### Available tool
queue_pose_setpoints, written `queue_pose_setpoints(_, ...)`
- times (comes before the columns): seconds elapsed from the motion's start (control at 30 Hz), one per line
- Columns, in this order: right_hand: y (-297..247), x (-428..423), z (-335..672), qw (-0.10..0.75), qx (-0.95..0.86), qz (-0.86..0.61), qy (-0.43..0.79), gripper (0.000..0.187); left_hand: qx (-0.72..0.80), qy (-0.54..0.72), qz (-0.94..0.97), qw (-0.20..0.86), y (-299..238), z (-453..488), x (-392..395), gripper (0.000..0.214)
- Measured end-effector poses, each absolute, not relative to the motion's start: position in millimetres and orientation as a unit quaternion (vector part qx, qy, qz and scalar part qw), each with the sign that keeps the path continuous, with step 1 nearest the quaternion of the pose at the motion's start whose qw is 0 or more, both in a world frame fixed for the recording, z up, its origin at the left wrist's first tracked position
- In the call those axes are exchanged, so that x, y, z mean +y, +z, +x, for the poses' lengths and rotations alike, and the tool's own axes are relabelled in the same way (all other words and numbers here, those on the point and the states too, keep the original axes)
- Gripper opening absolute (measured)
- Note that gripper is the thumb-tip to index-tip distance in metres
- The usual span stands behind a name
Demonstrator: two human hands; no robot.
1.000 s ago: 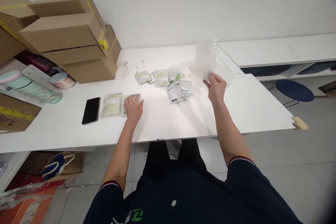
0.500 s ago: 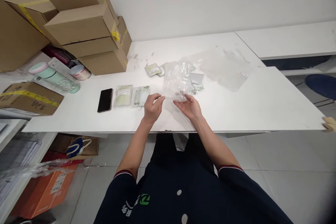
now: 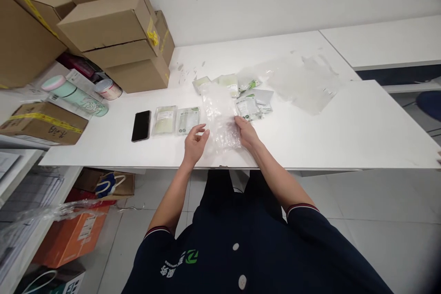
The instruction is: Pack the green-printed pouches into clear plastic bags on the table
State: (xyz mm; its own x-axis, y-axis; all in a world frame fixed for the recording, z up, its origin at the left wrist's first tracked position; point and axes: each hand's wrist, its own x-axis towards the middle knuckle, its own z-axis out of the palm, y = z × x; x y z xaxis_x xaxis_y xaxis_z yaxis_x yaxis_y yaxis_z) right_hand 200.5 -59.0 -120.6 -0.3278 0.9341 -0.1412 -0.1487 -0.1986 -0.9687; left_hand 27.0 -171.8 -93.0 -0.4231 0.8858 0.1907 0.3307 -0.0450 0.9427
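A crinkled clear plastic bag (image 3: pixel 222 117) is in front of me over the white table, between my hands. My right hand (image 3: pixel 247 133) grips its right edge, thumb on top and the fingers partly hidden. On the other side, my left hand (image 3: pixel 195 144) is beside the bag's left edge, thumb and fingers apart with nothing between them. Flat green-and-white packets (image 3: pixel 248 106) lie behind and to the right of the bag, some overlapping. Left of my left hand are a packet with green print (image 3: pixel 188 121) and a pale yellow-green packet (image 3: pixel 165 121).
A black phone (image 3: pixel 141 126) lies left of the packets. Cardboard boxes (image 3: pixel 110 32) are stacked at the back left, near a mint-green bottle (image 3: pixel 74 95) and a small tub (image 3: pixel 108 89). Thin clear plastic sheeting (image 3: pixel 306 82) spreads over the table's back right.
The bag has come toward me and lies flatter, uncovering more packets behind it. My left hand has come off its edge, while my right hand now holds its right side.
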Motion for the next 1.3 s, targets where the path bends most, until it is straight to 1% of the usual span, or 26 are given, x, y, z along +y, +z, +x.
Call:
queue_pose_setpoints(0.07,-121,-65,202,0.390,-0.483,-0.424,0.659,0.050,0.627,0.549,0.451,0.320,-100,27,-162,0.039)
queue_pose_setpoints(0.13,-120,-70,205,0.370,-0.521,-0.464,0.614,0.050,0.621,0.563,0.434,0.331,-106,31,-157,0.041)
queue_pose_setpoints(0.23,-114,-81,208,0.401,-0.612,-0.508,0.455,0.061,0.628,0.571,0.450,0.278,-108,44,-160,0.042)
queue_pose_setpoints(0.3,-108,-90,207,0.421,-0.648,-0.488,0.405,0.068,0.623,0.562,0.488,0.241,-104,53,-164,0.039)
queue_pose_setpoints(0.37,-102,-95,206,0.410,-0.661,-0.452,0.436,0.068,0.605,0.558,0.522,0.224,-99,59,-166,0.037)
queue_pose_setpoints(0.43,-97,-94,208,0.399,-0.643,-0.426,0.496,0.064,0.590,0.573,0.527,0.214,-95,54,-166,0.035)
queue_pose_setpoints(0.53,-98,-84,220,0.426,-0.545,-0.420,0.588,0.047,0.630,0.579,0.487,0.173,-92,29,-163,0.035)
queue_pose_setpoints(0.63,-107,-74,236,0.446,-0.441,-0.435,0.646,0.033,0.712,0.513,0.474,0.074,-90,5,-165,0.037)
queue_pose_setpoints(0.7,-115,-75,241,0.439,-0.405,-0.444,0.668,0.029,0.731,0.453,0.509,0.029,-90,7,-170,0.039)
queue_pose_setpoints(0.77,-122,-80,241,0.431,-0.383,-0.446,0.684,0.029,0.732,0.374,0.568,0.043,-92,24,-174,0.048)
queue_pose_setpoints(0.87,-129,-93,238,0.430,-0.381,-0.438,0.691,0.031,0.751,0.217,0.619,0.068,-102,59,-176,0.066)
queue_pose_setpoints(0.93,-133,-99,239,0.427,-0.408,-0.436,0.679,0.031,0.764,0.142,0.627,0.050,-109,75,-174,0.067)
queue_pose_setpoints(1.03,-137,-103,248,0.409,-0.476,-0.448,0.637,0.032,0.768,0.104,0.631,0.039,-113,76,-173,0.063)
queue_pose_setpoints(1.1,-135,-104,257,0.384,-0.536,-0.455,0.599,0.032,0.766,0.131,0.626,0.059,-108,65,-176,0.060)
queue_pose_setpoints(1.17,-129,-104,264,0.361,-0.592,-0.447,0.565,0.031,0.753,0.212,0.613,0.114,-99,45,-182,0.058)
queue_pose_setpoints(1.23,-116,-99,269,0.347,-0.632,-0.429,0.545,0.030,0.724,0.355,0.563,0.183,-90,20,-189,0.057)
queue_pose_setpoints(1.3,-101,-87,270,0.346,-0.648,-0.420,0.533,0.031,0.677,0.530,0.460,0.221,-86,-5,-195,0.061)
